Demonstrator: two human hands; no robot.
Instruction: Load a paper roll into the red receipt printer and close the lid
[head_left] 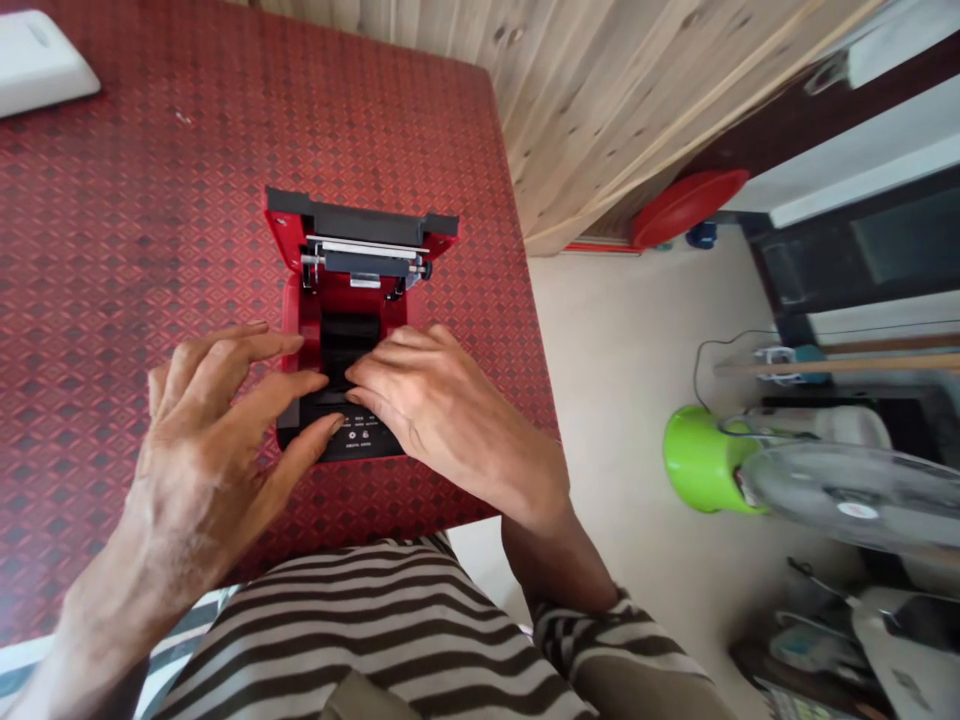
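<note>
A small red and black printer (291, 320) stands on the table with its lid (367, 222) raised. A dark roller (366, 263) runs across the inside of the lid. Below it is a black compartment (349, 328), with a black panel of white symbols (358, 436) at the front. My left hand (214, 430) is open over the printer's left side, its fingers spread and thumb tip at the panel's edge. The fingers of my right hand (442, 400) are pinched together at the compartment's front edge. Whatever lies between them, if anything, is hidden.
The printer rests on a red diamond-patterned table (172, 190), near its right edge. A white object (41, 62) lies at the far left. Wooden panelling (570, 110) rises behind. On the floor to the right are a green bucket (694, 460) and a fan (855, 495).
</note>
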